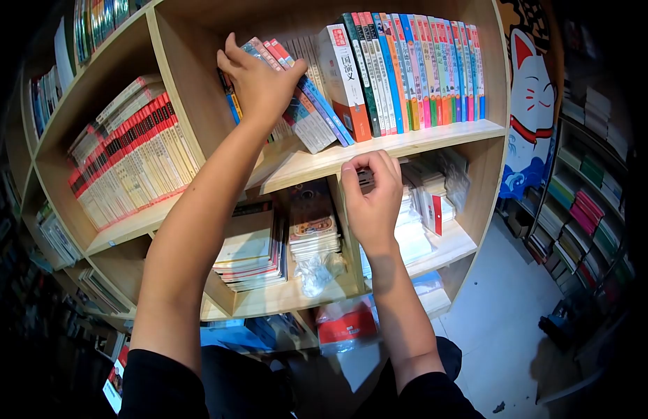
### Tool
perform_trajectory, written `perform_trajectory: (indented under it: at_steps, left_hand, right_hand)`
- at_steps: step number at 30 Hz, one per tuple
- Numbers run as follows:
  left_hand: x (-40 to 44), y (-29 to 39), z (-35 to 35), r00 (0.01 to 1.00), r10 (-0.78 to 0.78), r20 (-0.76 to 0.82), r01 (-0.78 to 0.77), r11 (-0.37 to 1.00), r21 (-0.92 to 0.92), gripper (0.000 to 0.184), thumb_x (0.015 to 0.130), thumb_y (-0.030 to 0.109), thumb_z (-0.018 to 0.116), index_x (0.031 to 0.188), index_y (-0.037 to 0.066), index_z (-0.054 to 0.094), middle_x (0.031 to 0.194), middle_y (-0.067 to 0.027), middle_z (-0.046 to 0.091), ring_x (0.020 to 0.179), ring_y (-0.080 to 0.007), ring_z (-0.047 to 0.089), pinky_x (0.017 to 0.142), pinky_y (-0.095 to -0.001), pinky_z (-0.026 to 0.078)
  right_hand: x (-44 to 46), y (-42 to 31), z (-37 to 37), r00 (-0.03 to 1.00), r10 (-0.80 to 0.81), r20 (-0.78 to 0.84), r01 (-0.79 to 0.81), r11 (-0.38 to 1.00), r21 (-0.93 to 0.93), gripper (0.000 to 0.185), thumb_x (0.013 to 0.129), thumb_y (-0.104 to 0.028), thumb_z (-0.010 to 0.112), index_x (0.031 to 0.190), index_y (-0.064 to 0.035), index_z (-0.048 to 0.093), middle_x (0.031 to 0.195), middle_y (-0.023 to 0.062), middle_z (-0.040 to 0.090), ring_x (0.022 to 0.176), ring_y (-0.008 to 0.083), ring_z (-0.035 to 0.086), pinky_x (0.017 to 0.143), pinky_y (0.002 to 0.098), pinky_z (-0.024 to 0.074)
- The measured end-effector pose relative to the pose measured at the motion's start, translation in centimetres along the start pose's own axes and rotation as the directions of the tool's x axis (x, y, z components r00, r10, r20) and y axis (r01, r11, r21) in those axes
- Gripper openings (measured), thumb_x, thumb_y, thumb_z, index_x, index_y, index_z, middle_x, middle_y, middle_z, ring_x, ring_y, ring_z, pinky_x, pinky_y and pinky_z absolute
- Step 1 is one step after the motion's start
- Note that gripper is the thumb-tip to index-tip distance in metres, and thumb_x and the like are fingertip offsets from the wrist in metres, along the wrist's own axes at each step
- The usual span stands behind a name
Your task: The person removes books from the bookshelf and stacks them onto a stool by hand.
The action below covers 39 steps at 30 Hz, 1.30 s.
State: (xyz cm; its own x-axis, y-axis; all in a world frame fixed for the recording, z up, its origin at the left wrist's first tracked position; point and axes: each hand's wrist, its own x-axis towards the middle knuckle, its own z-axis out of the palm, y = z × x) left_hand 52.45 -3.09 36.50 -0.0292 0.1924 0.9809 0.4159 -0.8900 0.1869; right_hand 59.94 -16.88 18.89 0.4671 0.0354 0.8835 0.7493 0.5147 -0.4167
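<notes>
Bookcase of pale, smooth-grained wood (449, 138), divided into compartments, as it looks to a bystander near the worker's shoulder. Beside it stands a panel painted with a white cat with a red collar (533, 98), flat and brightly coloured. In the left compartment, a long set of cream books with red and black spine bands (142, 153) leans in close order, with further volumes lying flat along its top. In the upper compartment the arrangement appears partly complete: a row of glossy, many-coloured upright books (425, 70) fills the right side evenly, headed by a thick white-and-orange volume (343, 77) with a squared block shape. To the left of that volume, a slanting group of thin grey, red and blue paperbacks (312, 126) is not yet squared, its lower corners close to the shelf's front edge; this portion looks unfinished. The left hand (263, 85) clasps the group, thumb to the right and fingers to the left (the exact contact of the fingertips is hidden from me). The right hand (375, 199) is raised before the shelf edge, fingers loosely curled; nothing shows in it, though whether it closes fully I cannot tell. Below lies a crinkled bundle of clear plastic (317, 276), catching the light.
</notes>
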Motion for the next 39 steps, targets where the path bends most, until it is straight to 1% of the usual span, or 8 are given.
perform_trajectory:
  at_steps: [5, 7, 12, 15, 18, 21, 30, 39]
  left_hand:
    - [-1.1, 1.1, -0.1, 0.96, -0.25, 0.125, 0.264, 0.959, -0.107, 0.134, 0.069, 0.044, 0.088, 0.156, -0.006, -0.001, 0.153, -0.0429, 0.019, 0.14, -0.0526, 0.037, 0.116, -0.0469, 0.037]
    - [-2.2, 1.7, 0.1, 0.978, -0.187, 0.097, 0.187, 0.982, 0.012, 0.139, 0.068, 0.043, 0.088, 0.157, -0.005, -0.007, 0.153, -0.044, 0.021, 0.142, -0.0525, 0.036, 0.116, -0.047, 0.038]
    - [-2.3, 2.4, -0.2, 0.966, -0.227, 0.123, 0.228, 0.974, 0.006, 0.139, 0.067, 0.039, 0.088, 0.159, -0.005, -0.008, 0.153, -0.0421, 0.026, 0.139, -0.053, 0.04, 0.116, -0.0464, 0.038]
    - [-2.4, 2.8, -0.3, 0.962, -0.246, 0.116, 0.247, 0.969, 0.008, 0.138, 0.067, 0.036, 0.088, 0.159, -0.004, -0.007, 0.152, -0.0411, 0.028, 0.139, -0.052, 0.04, 0.115, -0.0466, 0.038]
    - [-2.4, 2.9, -0.4, 0.967, -0.237, 0.095, 0.238, 0.971, 0.002, 0.137, 0.067, 0.035, 0.088, 0.159, -0.004, -0.006, 0.152, -0.0399, 0.03, 0.137, -0.0507, 0.043, 0.114, -0.0469, 0.04]
    - [-2.6, 3.2, -1.1, 0.968, -0.24, 0.073, 0.24, 0.971, 0.015, 0.137, 0.068, 0.03, 0.088, 0.16, -0.001, -0.008, 0.146, -0.0388, 0.034, 0.121, -0.0505, 0.057, 0.105, -0.0462, 0.049]
    - [-2.8, 3.4, -3.9, 0.989, -0.14, 0.042, 0.142, 0.989, -0.04, 0.132, 0.068, 0.034, 0.088, 0.157, -0.01, 0.002, 0.147, -0.0403, 0.038, 0.131, -0.0482, 0.052, 0.111, -0.043, 0.044]
    - [-2.8, 4.1, -5.8, 0.997, -0.043, 0.065, 0.05, 0.992, -0.117, 0.126, 0.068, 0.032, 0.087, 0.157, -0.01, 0.009, 0.147, -0.0376, 0.041, 0.131, -0.0466, 0.052, 0.111, -0.0444, 0.043]
  right_hand:
    - [-0.2, 0.5, 0.1, 1.0, -0.01, -0.016, 0.01, 1.0, -0.001, 0.011, 0.086, -0.011, 0.069, 0.083, -0.0041, 0.062, 0.087, 0.0094, 0.062, 0.086, 0.032, 0.055, 0.08, 0.0424, 0.0441]
    - [-0.2, 0.2, 0.1, 1.0, -0.008, -0.027, 0.007, 0.999, -0.032, 0.01, 0.086, -0.011, 0.069, 0.082, -0.0043, 0.061, 0.087, 0.0091, 0.062, 0.086, 0.0318, 0.055, 0.081, 0.0425, 0.0438]
    - [0.4, -1.1, -0.8, 0.998, -0.064, -0.006, 0.063, 0.993, -0.098, 0.008, 0.085, -0.011, 0.069, 0.088, -0.0054, 0.063, 0.093, 0.0092, 0.063, 0.092, 0.0318, 0.055, 0.085, 0.043, 0.0428]
    - [0.5, -1.2, -0.7, 0.988, -0.151, 0.014, 0.152, 0.983, -0.102, 0.019, 0.084, -0.013, 0.07, 0.1, -0.0056, 0.065, 0.105, 0.0111, 0.064, 0.103, 0.033, 0.055, 0.093, 0.0446, 0.0416]
    - [0.3, -0.9, -0.5, 0.992, -0.07, 0.105, 0.086, 0.984, -0.156, 0.042, 0.083, -0.02, 0.072, 0.12, -0.0032, 0.061, 0.126, 0.0152, 0.06, 0.124, 0.0358, 0.051, 0.106, 0.0488, 0.037]
    - [0.3, -0.5, 0.0, 0.991, -0.097, 0.089, 0.115, 0.967, -0.229, 0.047, 0.083, -0.023, 0.072, 0.123, -0.0016, 0.059, 0.13, 0.017, 0.058, 0.129, 0.0373, 0.049, 0.111, 0.0497, 0.0342]
    - [-0.1, -1.1, 1.3, 0.984, -0.048, 0.173, 0.082, 0.978, -0.191, 0.074, 0.08, -0.029, 0.077, 0.14, 0.0012, 0.047, 0.139, 0.0186, 0.054, 0.135, 0.0371, 0.046, 0.124, 0.0526, 0.0223]
    - [-0.3, -1.5, 2.0, 0.982, -0.101, 0.162, 0.122, 0.985, -0.126, 0.088, 0.077, -0.025, 0.083, 0.147, 0.0011, 0.038, 0.143, 0.0244, 0.051, 0.134, 0.0425, 0.047, 0.119, 0.055, 0.0296]
